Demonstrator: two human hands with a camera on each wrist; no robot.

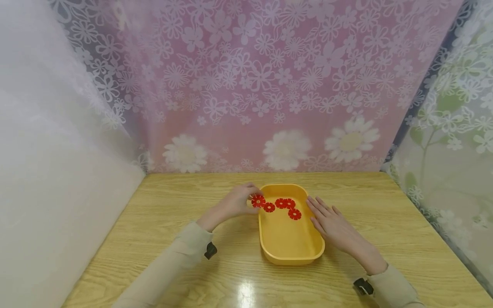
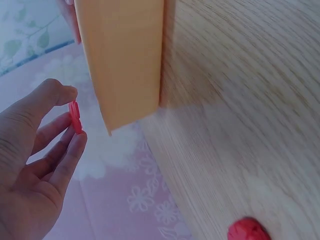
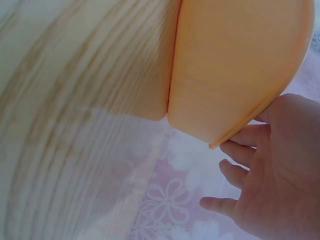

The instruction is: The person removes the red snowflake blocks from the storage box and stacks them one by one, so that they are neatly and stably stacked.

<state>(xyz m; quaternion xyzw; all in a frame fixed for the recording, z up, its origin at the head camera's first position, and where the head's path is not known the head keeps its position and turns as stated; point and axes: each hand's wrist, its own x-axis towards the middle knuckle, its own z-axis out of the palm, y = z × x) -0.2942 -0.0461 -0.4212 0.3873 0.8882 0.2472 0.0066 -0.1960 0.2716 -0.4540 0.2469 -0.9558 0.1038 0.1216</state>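
Note:
Between its thumb and fingertips, my left hand (image 1: 234,202) pinches a red flower-shaped plastic disc (image 1: 258,201) at the left rim of a yellow tray (image 1: 291,259). The left wrist view shows this disc (image 2: 75,117) edge-on, beside the tray's outer wall (image 2: 125,65). Inside the tray lie several more red discs (image 1: 295,214), mostly toward its far half. My right hand (image 1: 336,224) rests on the tray's right rim with fairly straight fingers. In the right wrist view, those fingers (image 3: 242,150) touch the rim and spread a little.
The tray stands on a wood-grain table (image 1: 154,239). A red object (image 2: 247,230), partly cut off, lies on the table in the left wrist view. Behind the table hangs a pink flowered cloth (image 1: 246,107); a white surface (image 1: 57,149) stands at the left.

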